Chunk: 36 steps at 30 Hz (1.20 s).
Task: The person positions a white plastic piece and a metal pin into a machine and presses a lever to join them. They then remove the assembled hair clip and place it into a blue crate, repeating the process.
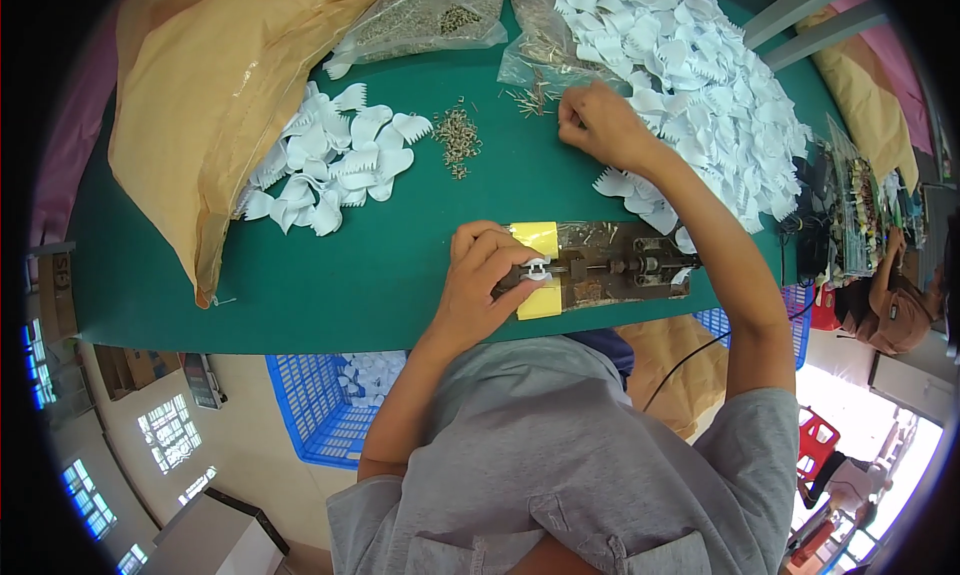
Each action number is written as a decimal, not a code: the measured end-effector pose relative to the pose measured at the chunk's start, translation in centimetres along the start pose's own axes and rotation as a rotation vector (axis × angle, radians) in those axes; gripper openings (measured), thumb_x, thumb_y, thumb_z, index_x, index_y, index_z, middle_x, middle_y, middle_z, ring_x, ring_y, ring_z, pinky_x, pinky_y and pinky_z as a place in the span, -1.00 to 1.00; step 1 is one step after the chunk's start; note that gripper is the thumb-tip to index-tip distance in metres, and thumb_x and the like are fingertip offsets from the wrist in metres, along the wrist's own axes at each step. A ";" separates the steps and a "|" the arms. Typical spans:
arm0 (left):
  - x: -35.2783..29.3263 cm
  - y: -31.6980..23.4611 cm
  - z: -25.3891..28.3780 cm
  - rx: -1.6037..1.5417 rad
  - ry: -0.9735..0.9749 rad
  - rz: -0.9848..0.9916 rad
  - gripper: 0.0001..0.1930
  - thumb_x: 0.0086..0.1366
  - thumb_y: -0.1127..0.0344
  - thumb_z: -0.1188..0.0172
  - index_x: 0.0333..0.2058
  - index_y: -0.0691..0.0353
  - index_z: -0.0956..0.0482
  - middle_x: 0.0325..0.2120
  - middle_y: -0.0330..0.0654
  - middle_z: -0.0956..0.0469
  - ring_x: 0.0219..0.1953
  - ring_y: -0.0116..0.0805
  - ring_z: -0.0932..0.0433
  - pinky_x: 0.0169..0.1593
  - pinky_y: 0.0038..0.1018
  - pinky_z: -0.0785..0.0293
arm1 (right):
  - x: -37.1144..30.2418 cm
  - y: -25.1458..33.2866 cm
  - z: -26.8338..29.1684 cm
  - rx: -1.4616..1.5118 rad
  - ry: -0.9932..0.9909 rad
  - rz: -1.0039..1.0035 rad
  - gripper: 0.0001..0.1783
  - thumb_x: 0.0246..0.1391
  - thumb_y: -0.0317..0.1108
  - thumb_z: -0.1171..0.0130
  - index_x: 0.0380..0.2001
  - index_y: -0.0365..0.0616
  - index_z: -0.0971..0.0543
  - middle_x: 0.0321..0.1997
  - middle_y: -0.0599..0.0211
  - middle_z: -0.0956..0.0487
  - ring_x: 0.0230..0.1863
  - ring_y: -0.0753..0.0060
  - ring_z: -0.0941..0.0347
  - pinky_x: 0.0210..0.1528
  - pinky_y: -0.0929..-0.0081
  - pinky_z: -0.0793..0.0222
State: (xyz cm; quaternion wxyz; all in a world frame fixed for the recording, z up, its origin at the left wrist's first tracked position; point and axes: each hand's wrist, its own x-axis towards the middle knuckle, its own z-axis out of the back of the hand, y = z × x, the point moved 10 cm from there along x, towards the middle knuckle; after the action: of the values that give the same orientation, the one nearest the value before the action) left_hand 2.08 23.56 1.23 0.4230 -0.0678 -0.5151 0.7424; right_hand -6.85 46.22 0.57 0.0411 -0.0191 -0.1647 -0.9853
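Note:
At the near edge of the green table, my left hand (482, 280) grips a small white plastic part (537, 269) between thumb and fingers. The part sits at the left end of a dark metal jig (620, 265), beside yellow tape (535, 237). My right hand (603, 125) is raised farther out with its fingers curled together. Whatever those fingers may hold is too small to see. Close to them lies a small scatter of thin metal pins (530, 100), by the mouth of a clear bag (545, 45). Left of that rests a pile of small metal pieces (458, 140).
White toothed plastic parts heap up at the right (710, 95), with a smaller pile (345, 160) at left beside a yellow sack (215, 105). Another clear bag of metal pieces (430, 20) lies at the back. A blue basket (315, 415) stands below the table edge. Other people are at far right.

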 end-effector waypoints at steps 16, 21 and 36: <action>-0.1 0.2 0.0 0.001 -0.012 0.011 -0.68 0.11 0.33 -0.53 -0.14 0.16 -0.72 -0.16 -0.23 -0.58 0.09 -0.10 -0.43 0.15 -0.24 -0.39 | -14.6 12.2 3.4 0.407 -0.303 0.046 -0.85 0.08 -0.45 -0.42 -0.25 -0.06 -0.74 -0.15 0.45 -0.69 -0.09 0.25 -0.51 0.02 0.27 -0.28; 0.1 -0.1 0.0 0.020 -0.012 -0.013 -0.65 0.09 0.39 -0.54 -0.12 0.13 -0.70 -0.17 -0.19 -0.58 0.05 -0.08 -0.44 0.14 -0.24 -0.39 | -15.1 12.2 3.0 0.325 -0.313 0.032 -0.81 0.04 -0.43 -0.44 -0.22 -0.09 -0.73 -0.10 0.43 -0.69 -0.02 0.22 -0.51 0.06 0.22 -0.30; -0.2 0.5 -0.3 -0.023 0.005 -0.013 -0.69 0.13 0.35 -0.51 -0.14 0.18 -0.68 -0.16 -0.22 -0.59 0.09 -0.08 -0.42 0.16 -0.23 -0.39 | -2.2 9.8 -0.9 0.412 -0.065 0.040 -0.86 0.14 -0.39 -0.30 -0.24 -0.11 -0.73 -0.23 0.26 -0.71 -0.09 0.11 -0.58 -0.05 0.17 -0.52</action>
State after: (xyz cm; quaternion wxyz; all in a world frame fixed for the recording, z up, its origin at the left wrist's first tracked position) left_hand 2.08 23.61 0.56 0.4283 -0.0714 -0.5227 0.7337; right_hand -3.85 36.83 2.73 0.0581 -0.0454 -0.3634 -0.9287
